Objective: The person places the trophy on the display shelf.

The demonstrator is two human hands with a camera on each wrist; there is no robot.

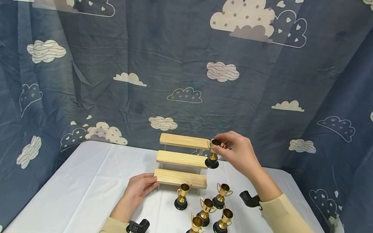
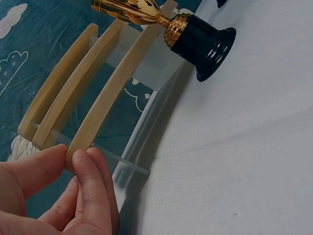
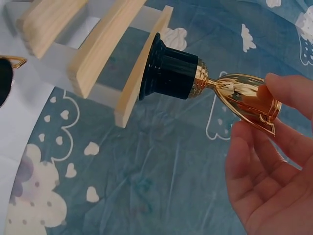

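Observation:
A three-tier display stand (image 1: 182, 159) has pale wooden boards on clear side panels. My left hand (image 1: 140, 187) pinches the left end of its lowest board (image 2: 105, 105) between thumb and fingers. Up by the right end of the top board (image 3: 142, 73), my right hand (image 1: 238, 151) grips a small gold trophy cup (image 3: 244, 95) by its bowl. The black base (image 3: 171, 71) of that cup is right at the top board in the right wrist view. In the head view the cup stands upright, overlapping the boards' right ends.
Several more gold trophy cups with black bases stand on the white tablecloth (image 1: 89, 194). One cup (image 1: 182, 196) is just in front of the lowest board; another cup (image 1: 194, 231) is nearest the viewer. A blue cloud-patterned curtain (image 1: 165, 65) surrounds the table at back and sides.

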